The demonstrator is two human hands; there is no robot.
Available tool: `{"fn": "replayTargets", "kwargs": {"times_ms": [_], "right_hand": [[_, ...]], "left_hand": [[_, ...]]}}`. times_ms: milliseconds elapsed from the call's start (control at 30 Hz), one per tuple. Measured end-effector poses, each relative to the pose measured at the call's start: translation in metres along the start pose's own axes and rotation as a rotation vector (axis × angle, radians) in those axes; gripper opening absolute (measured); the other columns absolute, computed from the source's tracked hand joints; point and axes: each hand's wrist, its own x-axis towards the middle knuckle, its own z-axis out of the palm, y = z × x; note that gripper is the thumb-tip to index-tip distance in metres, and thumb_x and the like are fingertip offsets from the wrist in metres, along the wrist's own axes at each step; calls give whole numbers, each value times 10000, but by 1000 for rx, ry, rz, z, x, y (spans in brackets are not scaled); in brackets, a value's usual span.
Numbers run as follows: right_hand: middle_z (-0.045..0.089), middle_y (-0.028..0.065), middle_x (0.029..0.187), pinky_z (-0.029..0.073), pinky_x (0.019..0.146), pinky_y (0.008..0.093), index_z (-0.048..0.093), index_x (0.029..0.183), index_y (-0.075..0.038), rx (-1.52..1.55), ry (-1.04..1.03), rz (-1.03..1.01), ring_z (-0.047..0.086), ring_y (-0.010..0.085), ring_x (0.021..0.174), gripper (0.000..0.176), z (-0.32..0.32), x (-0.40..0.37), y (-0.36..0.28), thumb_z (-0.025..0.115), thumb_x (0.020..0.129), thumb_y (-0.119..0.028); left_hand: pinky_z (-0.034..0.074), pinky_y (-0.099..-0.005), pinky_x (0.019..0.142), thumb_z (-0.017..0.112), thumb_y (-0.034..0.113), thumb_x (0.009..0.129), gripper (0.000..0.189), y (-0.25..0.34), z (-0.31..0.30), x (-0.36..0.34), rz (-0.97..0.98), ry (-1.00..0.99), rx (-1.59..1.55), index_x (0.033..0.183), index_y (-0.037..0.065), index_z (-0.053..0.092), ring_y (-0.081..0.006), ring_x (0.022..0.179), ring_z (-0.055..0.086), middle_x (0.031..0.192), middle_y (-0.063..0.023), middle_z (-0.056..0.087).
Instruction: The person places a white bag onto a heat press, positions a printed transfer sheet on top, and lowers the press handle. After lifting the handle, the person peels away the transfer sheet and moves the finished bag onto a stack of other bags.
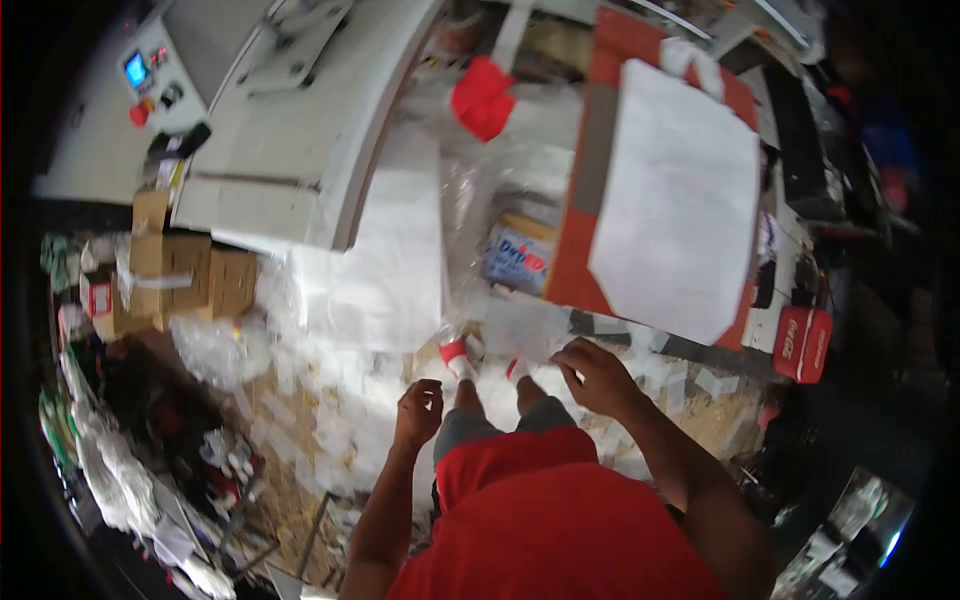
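My right hand (598, 380) is at the front of the red-edged table, with thumb and forefinger pinched at the corner of a thin translucent sheet (522, 328). That sheet hangs in front of my feet and is slightly blurred. My left hand (420, 410) hovers beside my left leg, its fingers loosely curled with a gap to the thumb, and nothing shows in it. A large white sheet (680, 200) lies on the red-edged table (578, 255) ahead of my right hand. Another white sheet (390, 250) hangs from the machine's edge on the left.
A pale machine bed (290, 130) with a control panel (155, 75) fills the upper left. Cardboard boxes (170, 270) and clear plastic (215, 350) lie at left. A red cloth (482, 98) rests between machine and table. Scraps litter the floor. A red case (803, 345) is at right.
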Motion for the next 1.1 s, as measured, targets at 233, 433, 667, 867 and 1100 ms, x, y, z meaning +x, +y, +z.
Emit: {"fn": "replayTargets", "kwargs": {"times_ms": [233,433,667,867,1100], "right_hand": [[621,33,723,464,558,241,612,1004,17,530,796,247,579,84,610,142,-170,-23,53,625,936,-107],[659,71,837,518,585,265,645,1048,12,624,1052,283,630,136,659,178,-229,22,164,640,898,-84],[639,177,966,521,728,394,618,1092,25,74,1196,271,641,305,818,352,-233,27,170,723,827,-182],[594,166,1135,433,923,484,598,1144,-13,-333,1082,154,522,386,1106,378,-195,-11,136,692,811,-165],[525,112,1316,395,965,529,603,1185,-59,-482,938,236,451,352,1223,408,-180,-10,147,642,831,-258]], "left_hand": [[544,-308,669,586,16,899,107,142,-7,119,255,164,-134,997,17,630,-223,752,687,877,-131,681],[542,-300,735,582,62,930,118,259,20,188,472,176,-73,1020,5,631,-187,826,687,928,-119,689],[508,-439,858,618,78,823,265,308,73,228,606,156,132,1081,19,609,-365,984,610,1078,-189,603],[420,-477,993,604,58,804,422,333,121,229,730,226,238,1217,15,529,-421,1164,487,1253,-231,493],[370,-517,1047,581,72,812,519,317,145,239,784,278,341,1311,-6,465,-457,1231,433,1348,-249,442]]}}
